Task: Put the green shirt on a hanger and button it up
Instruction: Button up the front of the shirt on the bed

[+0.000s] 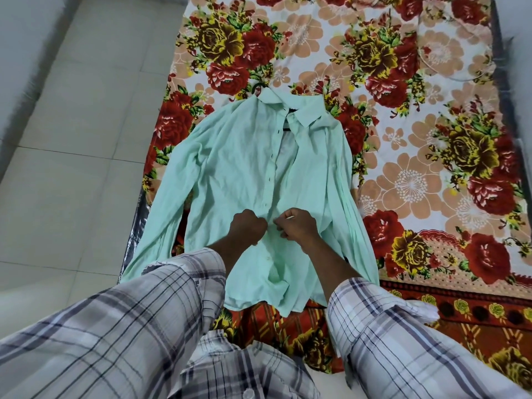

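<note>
My green shirt [244, 180] lies in the middle of the frame, collar up top on the hanger [257, 87]. My left hand [249, 228] and right hand [299, 226] pinch its front edges together, maybe at a button.

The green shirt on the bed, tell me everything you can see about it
The green shirt is pale mint, thin and wrinkled, with a pointed collar and long sleeves. It lies front-up on the floral bedsheet, collar away from the person, on a dark hanger whose hook pokes out above the collar. The placket gapes open near the top. The left hand and right hand pinch the placket at mid-length; the hem sits rumpled nearest the person.
</note>
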